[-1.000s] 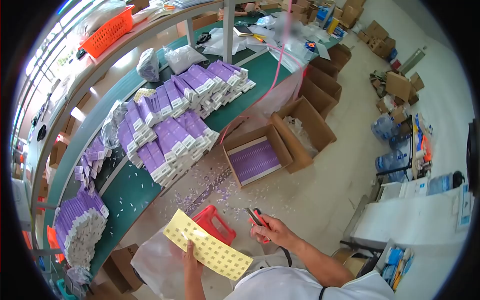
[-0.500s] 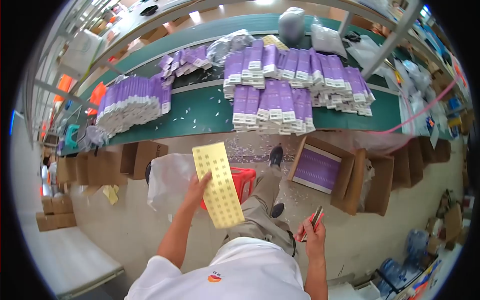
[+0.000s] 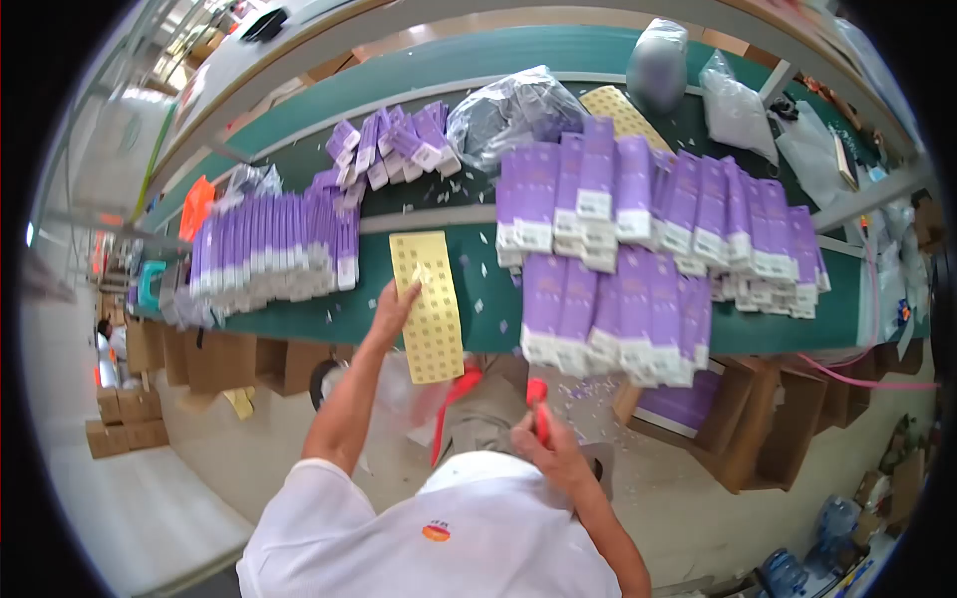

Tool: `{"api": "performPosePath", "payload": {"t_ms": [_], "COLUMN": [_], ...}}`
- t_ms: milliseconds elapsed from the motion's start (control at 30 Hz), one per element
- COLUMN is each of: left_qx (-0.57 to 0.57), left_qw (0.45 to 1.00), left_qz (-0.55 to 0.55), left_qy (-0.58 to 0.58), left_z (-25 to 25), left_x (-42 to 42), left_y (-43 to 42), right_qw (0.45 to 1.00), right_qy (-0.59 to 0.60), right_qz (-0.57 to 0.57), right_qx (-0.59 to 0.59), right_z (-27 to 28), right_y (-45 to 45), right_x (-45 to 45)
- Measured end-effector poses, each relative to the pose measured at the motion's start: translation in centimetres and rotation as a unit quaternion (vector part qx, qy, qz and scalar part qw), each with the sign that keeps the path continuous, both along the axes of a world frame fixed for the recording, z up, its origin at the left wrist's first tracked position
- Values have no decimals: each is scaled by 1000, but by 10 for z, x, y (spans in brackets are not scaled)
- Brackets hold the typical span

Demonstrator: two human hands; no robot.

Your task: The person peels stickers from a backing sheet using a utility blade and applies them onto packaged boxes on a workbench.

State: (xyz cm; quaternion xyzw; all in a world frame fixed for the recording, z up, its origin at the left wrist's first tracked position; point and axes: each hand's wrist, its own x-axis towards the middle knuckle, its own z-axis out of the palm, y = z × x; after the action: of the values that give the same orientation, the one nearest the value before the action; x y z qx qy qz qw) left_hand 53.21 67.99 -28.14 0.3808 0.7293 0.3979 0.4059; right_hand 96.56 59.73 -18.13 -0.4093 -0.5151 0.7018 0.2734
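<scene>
My left hand (image 3: 393,314) grips the left edge of a yellow sticker sheet (image 3: 436,324) printed with rows of small dark squares. The sheet hangs upright over the front edge of the green table (image 3: 374,249). In my right hand (image 3: 554,453), close to my body, a red hand-held tool (image 3: 539,404) points upward; its exact kind is hard to make out. Beyond my right hand are stacked purple-and-white boxes (image 3: 618,299) on the table. More slim purple boxes (image 3: 269,244) stand in a packed row to the left, with a loose pile (image 3: 394,145) behind.
Clear plastic bags (image 3: 518,110) and another yellow sheet (image 3: 623,112) lie at the back of the table. Cardboard cartons (image 3: 758,424) stand under its right side, others (image 3: 224,364) under the left. A red stool (image 3: 454,409) is by my legs. Paper scraps litter the table and floor.
I am nearer the table. The sticker sheet has risen to the table's front edge. My right hand has moved left, in front of my body, with the red tool.
</scene>
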Motion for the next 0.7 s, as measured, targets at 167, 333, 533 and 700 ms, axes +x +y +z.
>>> {"api": "performPosePath", "payload": {"t_ms": [167, 333, 533, 700], "left_qx": [87, 103, 143, 166], "left_qw": [975, 956, 969, 979], "left_qz": [-66, -10, 31, 28], "left_qy": [196, 275, 199, 118], "left_z": [-30, -66, -74, -72], "left_x": [-44, -61, -62, -62], "left_y": [34, 24, 13, 19], "right_qw": [975, 896, 862, 824], "right_qy": [-120, -176, -197, -230], "right_qz": [-35, -76, -59, -49], "right_qx": [184, 400, 463, 516], "right_z": [-64, -147, -162, -162], "right_y": [113, 167, 163, 156], "right_x": [-177, -227, -222, -222]}}
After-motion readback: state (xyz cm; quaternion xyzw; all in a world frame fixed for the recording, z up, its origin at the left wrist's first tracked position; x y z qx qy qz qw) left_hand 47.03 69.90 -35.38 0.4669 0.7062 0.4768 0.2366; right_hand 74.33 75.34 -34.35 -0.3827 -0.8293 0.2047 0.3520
